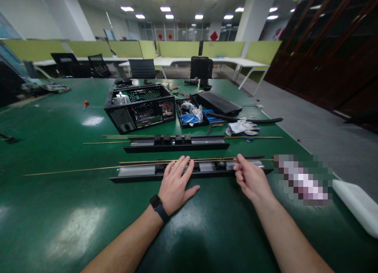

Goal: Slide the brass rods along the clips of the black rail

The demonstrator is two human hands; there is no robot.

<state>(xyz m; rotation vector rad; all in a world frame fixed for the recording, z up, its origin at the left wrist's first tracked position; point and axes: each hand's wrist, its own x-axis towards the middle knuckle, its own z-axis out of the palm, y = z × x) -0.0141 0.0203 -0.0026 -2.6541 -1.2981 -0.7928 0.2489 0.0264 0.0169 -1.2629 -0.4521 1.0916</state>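
A long black channel (132, 179) with a pale inner strip lies crosswise before me, with several black blocks (221, 164) set in it. Thin brass-coloured rods (73, 170) run along its top and stick out past its left end. My left hand (177, 186), with a dark watch on the wrist, rests over the channel with fingers stretched out across the rods and a block. Near the channel's right end, the thumb and fingers of my right hand (251, 176) are pinched on a brass rod. Behind lies a second, similar channel (177, 148) with blocks and rods.
Farther back on the green table (53, 147) stand an open black computer case (138, 109), a black tray (181, 121) holding gloves, a black panel (218, 102) and white gloves (242, 127). At right are a blurred-out item (301, 180) and a white object (356, 206) near the edge.
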